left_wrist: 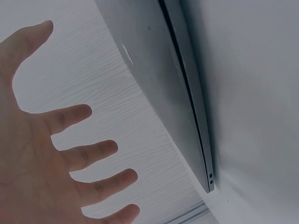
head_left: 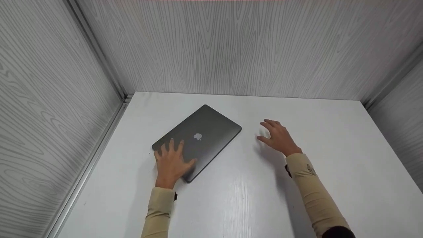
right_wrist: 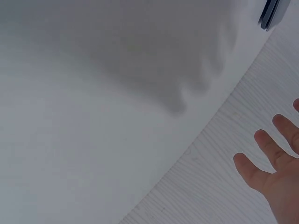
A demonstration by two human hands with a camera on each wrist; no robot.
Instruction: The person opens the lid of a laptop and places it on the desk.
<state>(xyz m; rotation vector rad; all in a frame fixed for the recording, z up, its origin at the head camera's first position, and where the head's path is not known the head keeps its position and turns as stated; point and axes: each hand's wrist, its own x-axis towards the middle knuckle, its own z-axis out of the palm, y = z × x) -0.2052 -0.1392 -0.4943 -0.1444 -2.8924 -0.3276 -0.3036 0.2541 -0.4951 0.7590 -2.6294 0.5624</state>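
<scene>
A closed dark grey laptop (head_left: 211, 129) with a pale apple logo lies at an angle on the white table. In the left wrist view, the laptop (left_wrist: 159, 79) shows its thin side edge with small ports near one corner. My left hand (head_left: 171, 165) is spread above the laptop's near left part, and the left wrist view shows its fingers (left_wrist: 100, 154) straight and apart from the lid. To the right of the laptop, my right hand (head_left: 278, 137) hovers over the table with its fingers spread and nothing in them. Only a corner of the laptop (right_wrist: 273, 14) appears in the right wrist view.
The white table (head_left: 228, 205) meets a wood-grain back panel (head_left: 214, 49). Another wood-grain panel (head_left: 43, 99) with a metal edge strip stands on the left, and a further panel (head_left: 403, 109) on the right.
</scene>
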